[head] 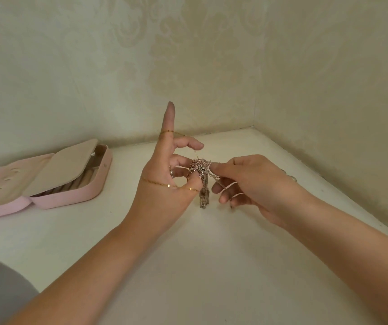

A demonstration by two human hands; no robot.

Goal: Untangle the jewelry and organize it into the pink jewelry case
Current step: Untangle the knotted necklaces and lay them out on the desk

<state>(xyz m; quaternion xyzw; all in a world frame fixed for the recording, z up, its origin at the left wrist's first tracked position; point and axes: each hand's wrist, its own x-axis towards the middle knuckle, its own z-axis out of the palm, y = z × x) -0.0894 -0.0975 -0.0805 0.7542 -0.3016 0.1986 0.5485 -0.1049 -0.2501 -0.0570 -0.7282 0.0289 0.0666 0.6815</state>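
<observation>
The left hand [160, 184], forefinger raised with a gold chain [157, 182] looped over it, grips the tangled jewelry [199, 166] above the table [211, 254]. The right hand [254, 181] pinches the same tangle. The pink jewelry case [71, 198] lies open, well to the left.

Pink jewelry case [71, 195] with beige lining, rose-gold chain tangle [199, 165], damask-patterned cream wallpaper [188, 55]

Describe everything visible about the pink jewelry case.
The pink jewelry case lies open on the white table at the left, near the wall. Its shell looks like pink leatherette, its lining beige. The left half has small earring holes; a beige flap rests tilted over the right half, above ring rolls. The left hand and right hand, on the jewelry tangle, do not touch it.
</observation>
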